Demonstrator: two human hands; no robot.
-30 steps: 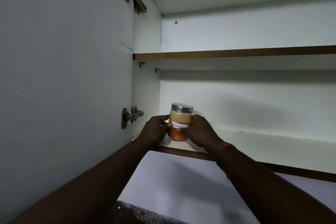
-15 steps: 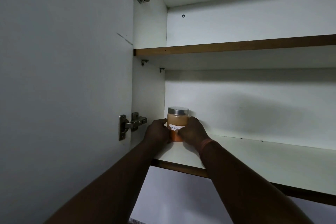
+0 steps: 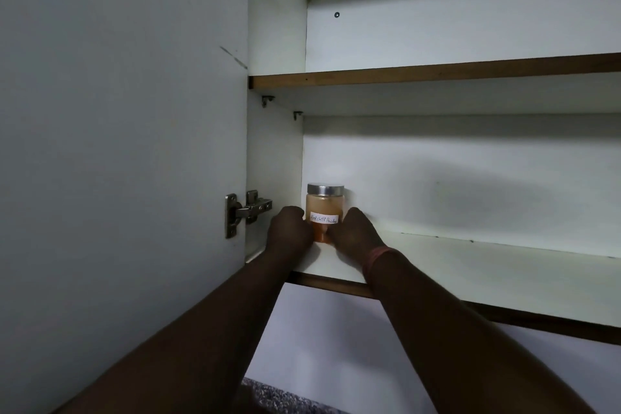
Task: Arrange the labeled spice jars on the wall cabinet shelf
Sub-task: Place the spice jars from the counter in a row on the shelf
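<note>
A glass spice jar [image 3: 324, 205] with a metal lid and a white handwritten label holds orange-red powder. It stands upright in the back left corner of the lower shelf [image 3: 470, 265] of the open wall cabinet. My left hand [image 3: 290, 228] is wrapped around the jar's left side. My right hand [image 3: 354, 232] grips its right side. Both hands cover the jar's lower part, and the label faces me between them.
The open cabinet door [image 3: 117, 144] stands close on the left, with hinges [image 3: 247, 208] beside my left hand. An upper shelf [image 3: 437, 72] runs overhead. A speckled countertop [image 3: 279, 397] shows at the bottom, under the cabinet.
Both hands have pushed the jar from the shelf's front edge back into the left rear corner. The camera has moved closer and tilted upward.
</note>
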